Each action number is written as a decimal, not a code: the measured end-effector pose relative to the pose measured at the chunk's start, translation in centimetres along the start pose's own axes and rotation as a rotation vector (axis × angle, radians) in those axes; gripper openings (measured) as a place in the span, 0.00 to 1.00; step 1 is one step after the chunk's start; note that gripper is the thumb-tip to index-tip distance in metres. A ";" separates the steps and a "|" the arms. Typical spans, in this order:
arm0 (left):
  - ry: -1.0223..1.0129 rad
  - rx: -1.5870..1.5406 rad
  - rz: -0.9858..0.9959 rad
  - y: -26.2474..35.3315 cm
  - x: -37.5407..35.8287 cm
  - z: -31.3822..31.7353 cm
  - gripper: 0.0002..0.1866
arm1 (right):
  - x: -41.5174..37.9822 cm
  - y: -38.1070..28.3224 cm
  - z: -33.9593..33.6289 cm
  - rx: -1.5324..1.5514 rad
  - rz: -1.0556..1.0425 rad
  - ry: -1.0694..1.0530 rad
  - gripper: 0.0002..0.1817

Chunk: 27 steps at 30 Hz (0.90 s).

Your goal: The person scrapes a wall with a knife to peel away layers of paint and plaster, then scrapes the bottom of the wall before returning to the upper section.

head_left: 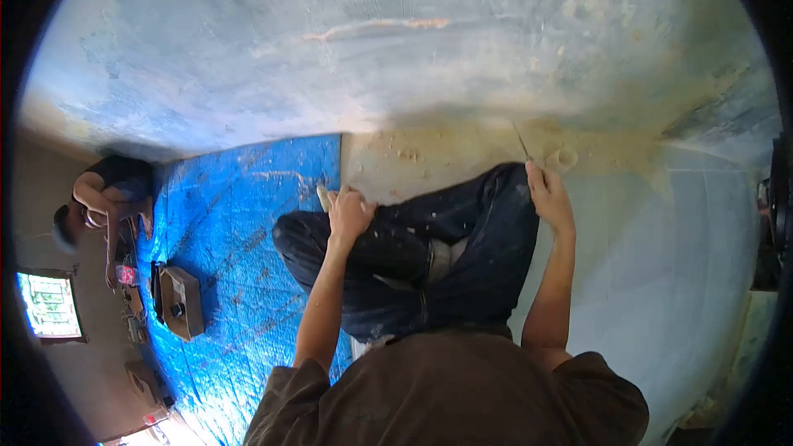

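My left hand (351, 213) rests by my left knee, its fingers closed round a pale, stubby object (323, 197) whose kind I cannot make out. Over my right knee, my right hand (552, 198) grips a thin dark tool (522, 142), seen nearly edge-on like a narrow scraper. Its tip points toward the foot of the wall (462, 58), which has patchy grey paint and a pale orange crack. Just beyond that hand, a pale round ring-shaped thing (563, 158) lies on the floor.
Blue tarp (248, 223) covers the floor at left. Crumbs of debris (405, 154) lie along the wall. On the tarp stands an open box (182, 304) with something dark inside. Another person (111, 190) crouches at far left. Bare floor (644, 256) extends to my right.
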<state>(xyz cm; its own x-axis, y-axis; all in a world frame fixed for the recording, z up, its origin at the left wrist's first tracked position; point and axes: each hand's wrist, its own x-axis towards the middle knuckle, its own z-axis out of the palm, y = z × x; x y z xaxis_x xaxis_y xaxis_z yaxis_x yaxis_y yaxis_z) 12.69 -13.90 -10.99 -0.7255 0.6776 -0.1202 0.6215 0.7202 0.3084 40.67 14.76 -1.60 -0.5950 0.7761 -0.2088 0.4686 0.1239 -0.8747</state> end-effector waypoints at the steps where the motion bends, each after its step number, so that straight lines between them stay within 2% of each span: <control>1: 0.015 -0.071 0.000 -0.5 0.6 0.3 0.17 | 0.0 0.2 0.2 -0.007 -0.025 0.027 0.32; 2: 0.046 -0.141 0.004 -0.9 1.4 -0.2 0.17 | -0.1 0.0 0.2 -0.027 -0.023 0.028 0.32; 4: 0.278 -0.239 0.132 0.4 1.7 -1.8 0.18 | -0.2 -0.8 0.2 -0.082 0.014 0.006 0.31; 6: 0.342 -0.319 0.194 0.0 4.1 -2.5 0.17 | 0.4 -0.1 0.7 -0.083 -0.045 0.014 0.30; 8: 0.436 -0.427 0.330 0.8 6.3 -5.3 0.11 | 0.6 -0.6 1.4 -0.013 -0.131 0.039 0.30; 9: 0.490 -0.453 0.342 1.2 7.6 -6.9 0.05 | 0.9 -0.6 1.4 -0.037 -0.136 0.035 0.30; 12: 0.604 -0.608 0.328 3.4 10.0 -13.6 0.05 | 1.8 -2.3 1.2 -0.111 -0.173 0.044 0.29; 15: 0.921 -0.542 0.511 5.1 13.2 -21.1 0.11 | 1.4 -6.2 -0.3 -0.206 -0.255 0.048 0.28; 17: 1.185 -0.427 0.675 7.3 14.3 -28.5 0.14 | 1.9 -9.6 -2.0 -0.279 -0.283 0.020 0.27; 21: 1.791 -0.186 0.786 12.4 17.6 -45.4 0.25 | 3.7 -17.0 -5.8 -0.373 -0.484 0.095 0.24; 22: 1.862 -0.195 0.831 13.5 18.6 -49.5 0.27 | 4.1 -19.2 -6.7 -0.381 -0.540 0.138 0.23; 24: 1.907 -0.102 0.800 16.0 19.2 -55.8 0.30 | 4.7 -24.7 -8.5 -0.443 -0.737 0.252 0.21; 26: 1.859 -0.161 0.788 17.3 21.5 -59.1 0.33 | 4.1 -31.3 -9.4 -0.267 -0.689 0.191 0.20; 27: 1.833 -0.188 0.783 17.6 22.2 -60.0 0.34 | 3.9 -34.4 -9.5 -0.281 -0.761 0.236 0.20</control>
<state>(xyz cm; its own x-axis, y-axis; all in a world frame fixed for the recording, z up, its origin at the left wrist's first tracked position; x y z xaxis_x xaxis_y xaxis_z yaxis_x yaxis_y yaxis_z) -10.24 4.91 48.35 0.1783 -0.2387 0.9546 0.9500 0.2945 -0.1038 28.42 19.45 31.83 -0.6765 0.5241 0.5174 0.1590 0.7899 -0.5923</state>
